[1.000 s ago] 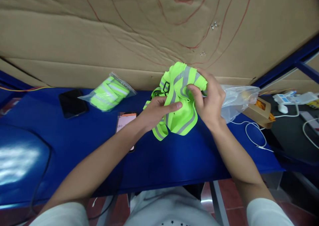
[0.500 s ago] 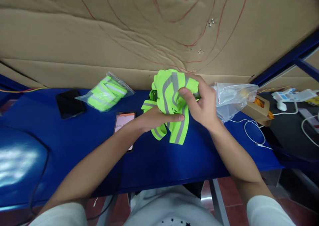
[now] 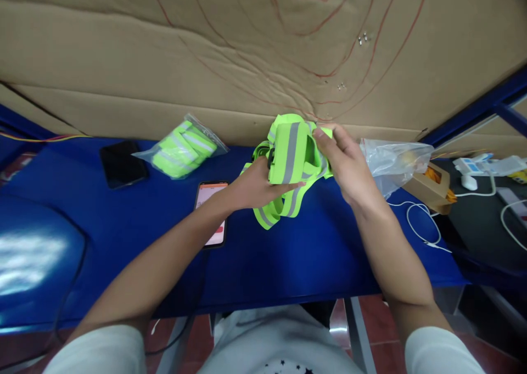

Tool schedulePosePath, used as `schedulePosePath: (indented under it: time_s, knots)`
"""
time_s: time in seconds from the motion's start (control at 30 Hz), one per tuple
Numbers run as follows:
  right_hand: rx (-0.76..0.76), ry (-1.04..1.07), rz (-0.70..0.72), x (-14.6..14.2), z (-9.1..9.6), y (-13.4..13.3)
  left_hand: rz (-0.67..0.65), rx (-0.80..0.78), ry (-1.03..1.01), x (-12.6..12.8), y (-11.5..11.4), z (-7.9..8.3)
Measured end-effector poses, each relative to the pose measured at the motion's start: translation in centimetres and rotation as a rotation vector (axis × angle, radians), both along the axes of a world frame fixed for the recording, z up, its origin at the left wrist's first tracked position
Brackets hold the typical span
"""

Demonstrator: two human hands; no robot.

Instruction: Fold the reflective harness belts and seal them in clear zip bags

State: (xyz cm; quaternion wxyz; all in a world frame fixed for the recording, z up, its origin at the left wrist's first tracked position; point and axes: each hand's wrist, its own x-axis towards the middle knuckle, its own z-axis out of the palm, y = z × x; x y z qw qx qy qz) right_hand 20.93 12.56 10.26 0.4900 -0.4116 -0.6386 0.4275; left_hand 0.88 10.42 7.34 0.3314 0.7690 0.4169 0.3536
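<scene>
Between my hands, above the blue table (image 3: 263,275), is a bundle of neon-yellow reflective strap (image 3: 291,153) with a grey stripe along it. My left hand (image 3: 257,184) grips the bundle from the left and below, one finger stretched under the folds. A dark buckle-like piece shows beside that hand. My right hand (image 3: 343,157) pinches the strap at the right side, thumb on top; its other fingers are partly hidden. Loose loops of the strap hang below the left hand.
Left of my hands are a clear bag of folded neon strap (image 3: 184,148), a dark tablet-like slab (image 3: 122,164) and a lit phone (image 3: 212,234). To the right lie a clear plastic bag (image 3: 391,162), a cardboard box (image 3: 432,190) and a white cable (image 3: 411,225). Cardboard (image 3: 123,61) stands behind.
The strap in my hands has been refolded, with a flat striped fold now facing up. My right hand has shifted slightly right, and the long hanging end has been drawn up.
</scene>
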Motion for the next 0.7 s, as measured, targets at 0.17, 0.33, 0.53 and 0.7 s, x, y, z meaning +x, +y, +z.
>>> schedulePosePath:
  time_s: [0.17, 0.33, 0.53, 0.7]
  knots:
    - [0.429, -0.260, -0.086, 0.6, 0.8, -1.1, -0.115, -0.150, -0.146, 0.3, -0.8, 0.7]
    - [0.559, -0.450, 0.095, 0.6, 2.0, -2.3, -0.162, -0.303, -0.280, -0.1, -1.0, 0.9]
    - [0.623, -0.667, 0.145, 0.2, 1.4, -2.2, -0.199, -0.171, -0.198, 0.2, -0.8, 0.5]
    - [0.490, -0.668, 0.055, -0.2, 0.4, -1.8, -0.201, -0.350, -0.213, 0.7, -0.4, 0.5]
